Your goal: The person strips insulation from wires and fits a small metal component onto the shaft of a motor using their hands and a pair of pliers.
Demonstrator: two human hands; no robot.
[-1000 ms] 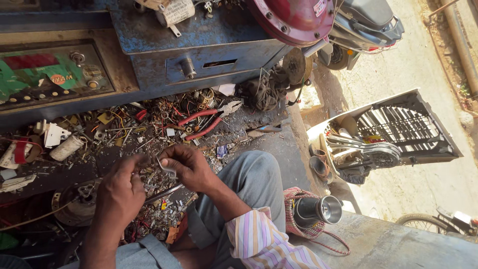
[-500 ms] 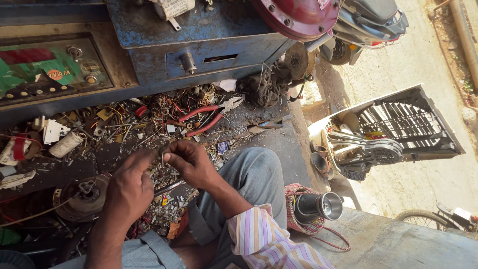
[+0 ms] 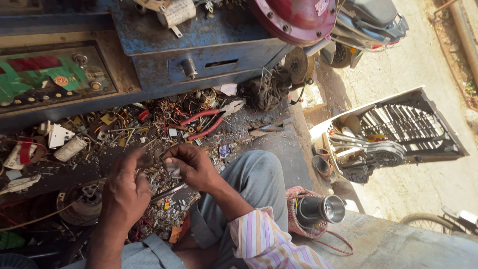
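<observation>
I sit over a dark workbench point(image 3: 279, 144) littered with scrap metal and wire. My left hand point(image 3: 124, 187) and my right hand point(image 3: 191, 167) meet above the clutter, both pinching a small pale metal part point(image 3: 172, 167) between fingertips. A thin wire or rod point(image 3: 167, 192) runs under my hands. Red-handled pliers point(image 3: 209, 119) lie on the bench just beyond my right hand. My grey trouser knee point(image 3: 254, 174) and striped sleeve point(image 3: 264, 239) are below.
A blue metal cabinet point(image 3: 199, 50) with a knob stands behind the bench; a red round cover point(image 3: 298, 20) sits on top. A metal torch point(image 3: 323, 209) lies on a pink net at right. A black grille casing point(image 3: 408, 129) and a scooter point(image 3: 368, 25) are on the ground outside.
My hands have stayed together over the clutter, fingers shifting slightly on the small part. The view has drifted a little.
</observation>
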